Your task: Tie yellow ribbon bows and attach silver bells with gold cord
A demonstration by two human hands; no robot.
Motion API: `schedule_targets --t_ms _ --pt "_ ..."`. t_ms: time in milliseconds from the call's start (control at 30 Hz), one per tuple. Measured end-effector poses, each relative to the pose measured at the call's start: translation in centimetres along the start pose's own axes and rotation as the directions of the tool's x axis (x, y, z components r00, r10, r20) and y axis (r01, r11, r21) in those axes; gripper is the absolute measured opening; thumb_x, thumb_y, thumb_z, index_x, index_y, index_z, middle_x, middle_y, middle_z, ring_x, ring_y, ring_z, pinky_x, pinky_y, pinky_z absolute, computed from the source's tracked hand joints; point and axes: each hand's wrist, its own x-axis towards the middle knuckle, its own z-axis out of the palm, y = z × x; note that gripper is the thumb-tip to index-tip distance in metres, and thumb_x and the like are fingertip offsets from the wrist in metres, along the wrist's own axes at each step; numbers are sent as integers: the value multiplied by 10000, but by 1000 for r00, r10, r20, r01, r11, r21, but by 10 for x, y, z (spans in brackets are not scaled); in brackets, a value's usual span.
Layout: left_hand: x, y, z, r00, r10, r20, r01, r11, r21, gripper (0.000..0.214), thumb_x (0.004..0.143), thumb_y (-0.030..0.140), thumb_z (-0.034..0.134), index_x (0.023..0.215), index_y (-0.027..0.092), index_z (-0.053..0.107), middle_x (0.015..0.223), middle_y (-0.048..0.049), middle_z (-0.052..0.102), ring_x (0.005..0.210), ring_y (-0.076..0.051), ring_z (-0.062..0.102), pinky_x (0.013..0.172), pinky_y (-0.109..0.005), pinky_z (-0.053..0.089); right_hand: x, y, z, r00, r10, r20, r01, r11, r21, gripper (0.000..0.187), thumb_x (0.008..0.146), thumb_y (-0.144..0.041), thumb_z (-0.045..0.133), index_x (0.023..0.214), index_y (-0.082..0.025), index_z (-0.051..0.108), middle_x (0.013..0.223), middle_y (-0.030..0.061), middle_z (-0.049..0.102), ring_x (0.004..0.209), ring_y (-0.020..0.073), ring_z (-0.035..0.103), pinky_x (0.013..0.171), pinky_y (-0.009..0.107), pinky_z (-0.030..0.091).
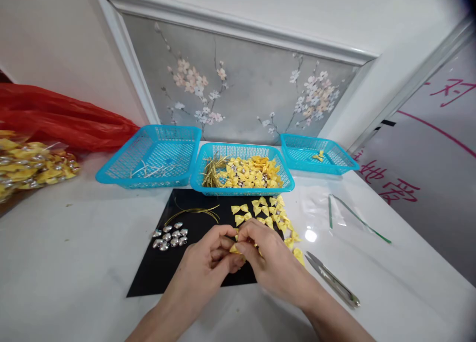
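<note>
My left hand (206, 265) and my right hand (269, 257) meet over a black mat (159, 272), fingers pinched together on a small yellow ribbon bow (235, 249). Several more yellow bows (267, 210) lie on the mat's far right part and spill onto the table. Several silver heart-shaped beads (170, 235) sit on the mat left of my hands. Thin gold wires (193, 211) lie just behind them.
Three blue baskets stand at the back: the left basket (111, 171) holds a few wire bits, the middle basket (241, 188) bows and gold wire, the right basket (334, 166) one bow. Metal snips (332, 280) lie right of my hands. A clear bag (342, 218), red plastic (55, 116) and bagged bows (26, 166) are around.
</note>
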Motion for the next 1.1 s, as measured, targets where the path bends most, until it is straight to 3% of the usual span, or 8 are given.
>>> schedule_targets --t_ms 167,367,567,700,800,933,1000,1100 --pt "1 7 1 999 -40 -11 39 995 -89 242 784 165 647 977 230 517 683 47 674 630 -126 626 615 -246 501 5 0 3 991 114 63 -122 982 147 108 908 -189 448 805 -203 476 697 -23 520 623 122 516 552 223 382" --pt "1 11 -4 1000 -28 -6 27 986 -163 232 807 218 663 976 214 503 676 45 661 624 -109 617 600 -223 480 3 8 -3 989 142 27 -142 920 366 144 907 -285 492 1009 -205 554 791 -11 567 685 119 516 611 228 410" --pt "-2 10 -5 997 -48 -55 37 983 -181 207 808 257 686 947 195 547 670 46 653 625 -89 614 621 -203 490 3 6 -1 978 207 -8 -181 871 456 110 817 -252 581 750 -165 594 619 -43 491 560 88 420 519 211 329" --pt "-2 5 -4 993 -47 -108 27 984 -178 219 801 275 687 958 195 556 691 45 639 661 -107 641 658 -229 523 6 8 6 966 260 1 -220 815 536 146 790 -302 604 756 -160 603 618 -27 538 575 104 487 552 222 390" --pt "2 2 -7 993 -21 -119 11 997 -81 305 786 272 682 1046 193 543 718 28 645 692 -147 671 674 -276 552 8 18 2 963 270 -3 -233 838 493 166 777 -309 602 847 -160 617 624 -20 565 563 116 511 554 238 419" --pt "8 1 -18 966 97 -238 -75 992 100 344 783 332 659 1081 189 564 930 -36 651 751 -188 694 728 -357 588 3 24 -18 959 252 -128 -208 936 285 94 793 -246 555 853 -182 588 676 -4 595 611 138 526 565 249 401" --pt "11 1 -21 950 124 -287 -92 988 124 316 803 389 626 1047 192 585 979 -51 640 785 -203 693 739 -380 597 -4 19 -26 969 236 -78 -226 967 116 47 793 -187 524 782 -198 569 648 -18 583 600 140 518 561 248 373" --pt "13 0 -21 942 143 -304 -106 985 134 303 799 422 626 1002 197 609 929 -45 661 774 -211 690 724 -384 603 -16 8 -24 970 244 15 -243 968 -58 121 782 -115 500 725 -208 553 603 -34 570 589 144 523 568 250 354"
